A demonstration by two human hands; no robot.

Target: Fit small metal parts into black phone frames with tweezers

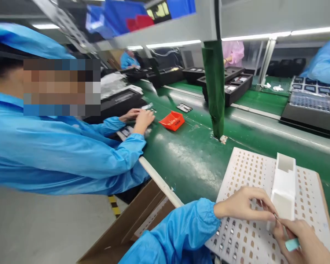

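My left hand [246,205] and my right hand [299,234] meet at the fingertips, both closed in a pinch. Something tiny and dark sits between them, too small to name. A light teal piece [292,244] shows at the fingers of my right hand; its kind is unclear. Beneath both hands lies a white board [247,165] with rows of small tan slots. Small shiny metal parts [228,240] fill several slots at its near left. A narrow white tray [286,183] with compartments rests across the board, just behind my fingertips.
To the left, a co-worker in a blue smock [71,146] handles something at the green bench [187,161]. An orange bin [172,121] and a hanging green-wrapped post [214,88] stand between us. A cardboard box [121,227] is below the bench edge. Black trays [310,113] line the far side.
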